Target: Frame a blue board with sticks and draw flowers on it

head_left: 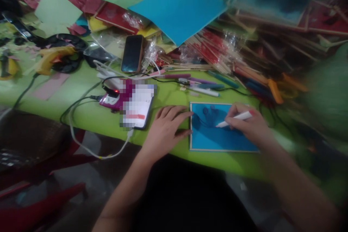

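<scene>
A blue card with a pale border (209, 140) lies on the green table near its front edge, with dark drawn shapes on its upper left part. My right hand (246, 123) is closed round a white marker (243, 116) with a reddish rear end, its tip at the card's middle. My left hand (170, 127) rests at the card's left edge, thumb and forefinger apart and touching the border, with nothing held. Left of that hand lies a phone with a lit screen (140, 107), a white cable plugged into its lower end.
A dark phone (132, 53) lies farther back beside white cables. Several pens (205, 91) are behind the card. Yellow glue gun (53, 58) sits at the left. Blue paper (179, 9), thin sticks (209, 49) and orange-handled scissors (275, 90) fill the back and right.
</scene>
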